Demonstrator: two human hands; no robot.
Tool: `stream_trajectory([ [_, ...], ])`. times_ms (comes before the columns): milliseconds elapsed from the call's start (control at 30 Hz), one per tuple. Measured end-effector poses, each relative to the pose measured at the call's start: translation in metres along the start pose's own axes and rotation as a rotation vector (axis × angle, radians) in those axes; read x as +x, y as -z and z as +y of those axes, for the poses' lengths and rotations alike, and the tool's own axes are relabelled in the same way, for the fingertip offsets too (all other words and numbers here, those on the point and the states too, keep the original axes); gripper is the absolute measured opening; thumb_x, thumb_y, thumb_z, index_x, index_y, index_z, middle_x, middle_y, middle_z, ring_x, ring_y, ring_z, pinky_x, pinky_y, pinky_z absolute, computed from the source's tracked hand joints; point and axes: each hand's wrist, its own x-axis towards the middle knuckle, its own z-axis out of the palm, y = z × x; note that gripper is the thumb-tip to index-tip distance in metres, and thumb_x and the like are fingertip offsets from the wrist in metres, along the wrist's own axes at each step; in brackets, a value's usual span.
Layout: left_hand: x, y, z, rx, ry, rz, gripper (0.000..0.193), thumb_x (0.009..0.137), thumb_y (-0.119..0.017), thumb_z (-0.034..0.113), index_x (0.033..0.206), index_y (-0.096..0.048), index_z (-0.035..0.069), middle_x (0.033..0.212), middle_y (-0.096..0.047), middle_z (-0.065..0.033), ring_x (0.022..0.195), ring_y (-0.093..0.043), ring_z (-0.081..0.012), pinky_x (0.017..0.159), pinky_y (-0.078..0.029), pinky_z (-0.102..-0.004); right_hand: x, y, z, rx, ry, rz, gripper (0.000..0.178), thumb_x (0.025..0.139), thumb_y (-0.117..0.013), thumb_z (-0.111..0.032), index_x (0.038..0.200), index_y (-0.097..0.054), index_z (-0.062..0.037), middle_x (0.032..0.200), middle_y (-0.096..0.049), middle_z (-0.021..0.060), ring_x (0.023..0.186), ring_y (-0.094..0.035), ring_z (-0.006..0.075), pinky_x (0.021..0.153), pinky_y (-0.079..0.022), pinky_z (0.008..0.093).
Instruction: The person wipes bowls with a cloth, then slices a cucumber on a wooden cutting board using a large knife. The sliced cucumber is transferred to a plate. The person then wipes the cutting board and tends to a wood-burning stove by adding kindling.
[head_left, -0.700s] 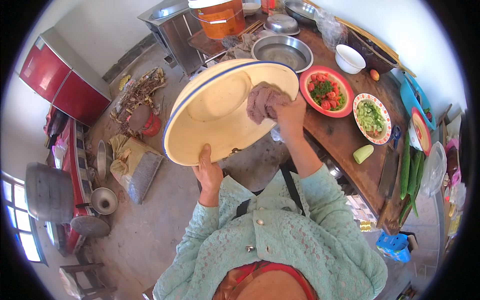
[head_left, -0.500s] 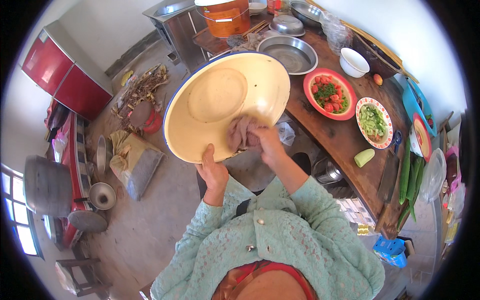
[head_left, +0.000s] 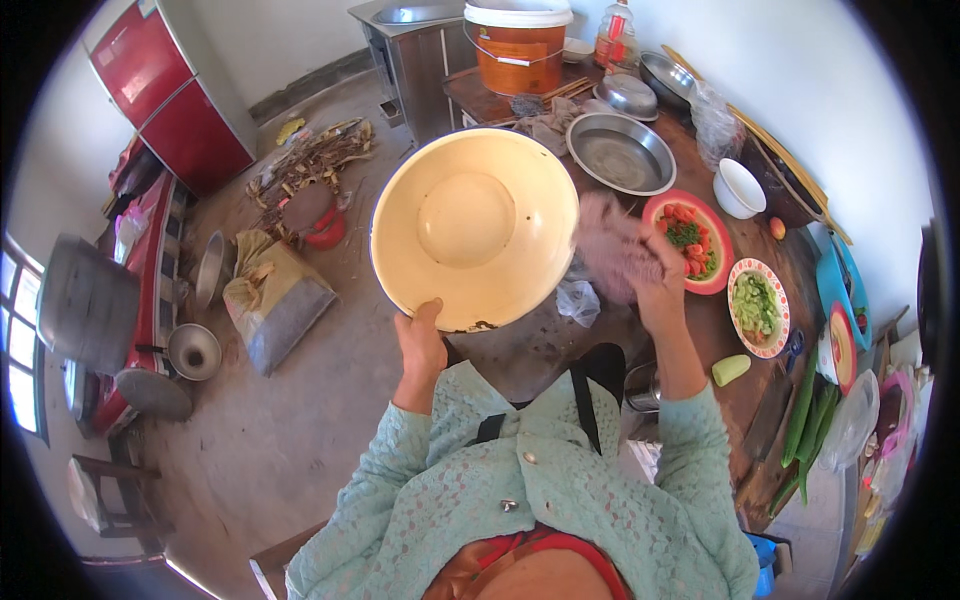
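Observation:
A large cream enamel basin [head_left: 466, 222] with a dark blue rim is held up over the floor, its inside facing me. My left hand [head_left: 422, 345] grips the lower rim, thumb on the inner side and fingers hidden behind. A pinkish-grey cloth [head_left: 612, 248], blurred by motion, is bunched in my right hand [head_left: 660, 275], just off the basin's right edge. Past that hand, on the wooden table [head_left: 728, 325], stands a red-rimmed plate [head_left: 722, 238] of cut tomatoes and chopped greens. A patterned bowl [head_left: 762, 350] of sliced cucumber sits nearer.
A metal basin of water [head_left: 622, 152] and an orange bucket [head_left: 518, 55] stand at the far end. Along the right lie a cucumber piece [head_left: 731, 370], a cleaver [head_left: 768, 412] and whole cucumbers [head_left: 812, 430]. A sack [head_left: 275, 305] rests on the floor at left.
My right hand has moved the cloth from inside the basin out past its right edge. The basin has turned to face me more squarely; my left hand still holds its rim.

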Motion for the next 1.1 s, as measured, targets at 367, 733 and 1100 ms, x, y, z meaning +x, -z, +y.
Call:
stream_trajectory([
  [367,-0.019,0.001,-0.016,0.064,0.177,-0.077,0.029,0.081,-0.056,0.001,0.106,-0.062,-0.013,0.101,-0.067,-0.0149,0.088,-0.065,-0.0216,0.076,-0.051,-0.0315,0.057,-0.028,0.024,-1.35,0.747,-0.366,0.019,0.073,-0.061,-0.013,0.091,-0.067,-0.0114,0.092,-0.055,0.0036,0.098,-0.053,0.0222,0.08,-0.045,0.0374],
  [733,-0.004,0.017,-0.034,0.019,0.05,-0.015,0.028,0.082,-0.055,0.002,0.105,-0.061,-0.012,0.099,-0.067,-0.0127,0.083,-0.064,-0.0183,0.074,-0.051,-0.0304,-0.018,-0.044,0.015,0.176,-0.563,-1.465,0.025,0.075,-0.064,-0.009,0.099,-0.066,-0.0023,0.091,-0.069,0.0071,0.088,-0.063,0.012,0.081,-0.05,0.0308],
  [1100,-0.02,0.003,-0.035,0.027,0.115,-0.204,0.031,0.082,-0.054,-0.002,0.111,-0.059,-0.011,0.103,-0.067,-0.0167,0.089,-0.069,-0.0271,0.07,-0.058,-0.0381,0.041,-0.072,0.046,0.042,-0.039,-0.137,0.045,0.08,-0.062,0.001,0.124,-0.053,-0.0023,0.119,-0.054,0.0071,0.112,-0.055,0.0181,0.097,-0.045,0.0305],
])
